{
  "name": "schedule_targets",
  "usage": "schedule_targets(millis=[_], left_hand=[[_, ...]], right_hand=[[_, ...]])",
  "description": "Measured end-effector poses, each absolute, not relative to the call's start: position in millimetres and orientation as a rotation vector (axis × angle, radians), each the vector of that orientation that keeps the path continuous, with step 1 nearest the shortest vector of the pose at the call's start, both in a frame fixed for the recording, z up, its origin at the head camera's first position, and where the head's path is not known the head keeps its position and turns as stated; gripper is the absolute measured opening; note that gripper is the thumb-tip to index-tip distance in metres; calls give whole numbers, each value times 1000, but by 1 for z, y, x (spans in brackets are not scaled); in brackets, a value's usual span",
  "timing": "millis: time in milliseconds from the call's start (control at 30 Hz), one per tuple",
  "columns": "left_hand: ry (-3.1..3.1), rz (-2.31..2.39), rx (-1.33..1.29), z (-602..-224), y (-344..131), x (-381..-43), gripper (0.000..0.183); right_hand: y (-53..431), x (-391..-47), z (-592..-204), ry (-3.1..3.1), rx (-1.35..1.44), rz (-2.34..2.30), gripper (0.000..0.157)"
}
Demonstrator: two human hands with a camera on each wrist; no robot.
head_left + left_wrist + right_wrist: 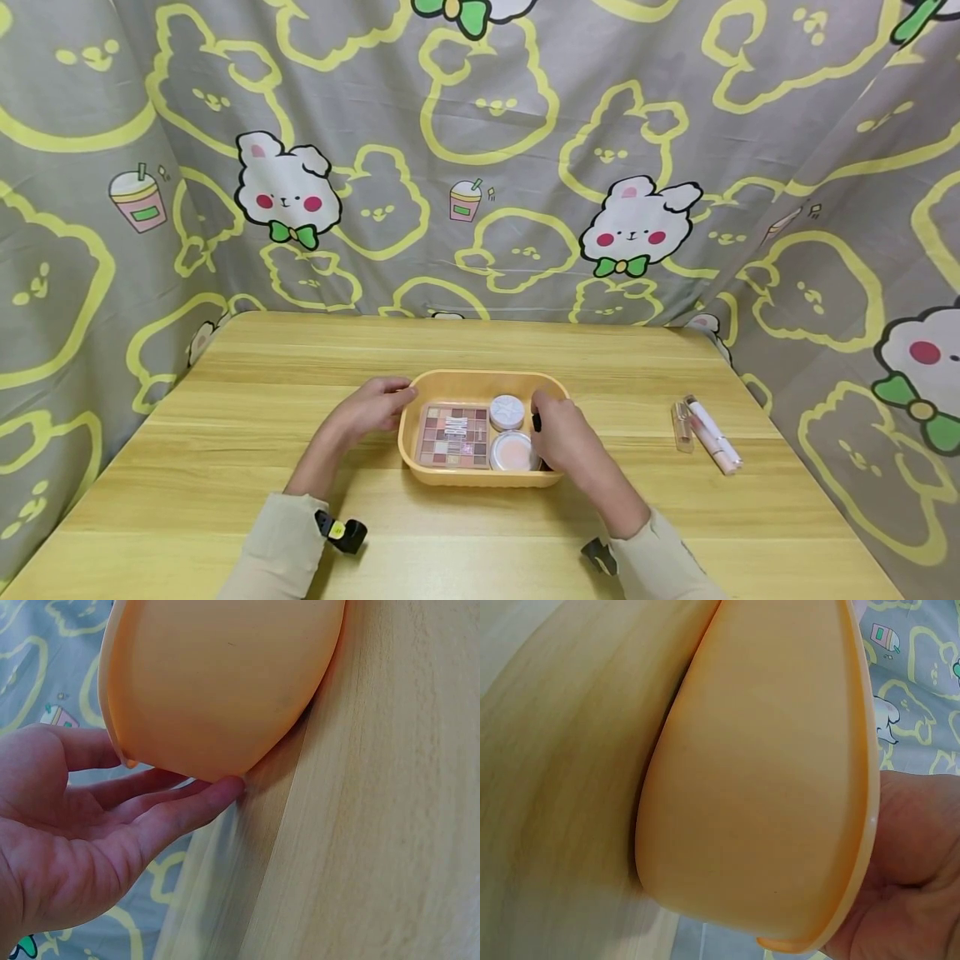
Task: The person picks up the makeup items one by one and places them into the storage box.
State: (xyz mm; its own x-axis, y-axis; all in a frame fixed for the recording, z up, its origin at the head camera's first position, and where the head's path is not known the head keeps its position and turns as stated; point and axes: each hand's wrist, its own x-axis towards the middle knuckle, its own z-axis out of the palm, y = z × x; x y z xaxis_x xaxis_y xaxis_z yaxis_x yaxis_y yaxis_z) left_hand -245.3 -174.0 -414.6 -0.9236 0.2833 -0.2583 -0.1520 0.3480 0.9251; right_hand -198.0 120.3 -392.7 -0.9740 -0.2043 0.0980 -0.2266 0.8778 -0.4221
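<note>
An orange-yellow plastic basket sits on the table in the head view. Inside, an eyeshadow palette lies at the left, with a round white-lidded jar and a round powder compact beside it. My left hand holds the basket's left end; in the left wrist view its fingers bear on the outer wall at rim and base. My right hand reaches over the right end and pinches a small black object, mostly hidden by the fingers. The right wrist view hides those fingertips behind the wall.
To the right on the wooden table lie a white tube, a pinkish tube and a small clear-cased lip product, close together. A patterned grey curtain hangs around the table's back and sides.
</note>
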Motion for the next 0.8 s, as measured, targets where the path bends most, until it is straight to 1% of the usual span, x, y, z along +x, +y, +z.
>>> schedule_targets(millis=[300, 800], left_hand=[[2241, 1606, 113, -415, -173, -245, 42], [2245, 1601, 127, -416, -175, -246, 42]], right_hand=[[120, -199, -395, -2977, 372, 600, 18], [119, -199, -396, -3005, 340, 603, 16]])
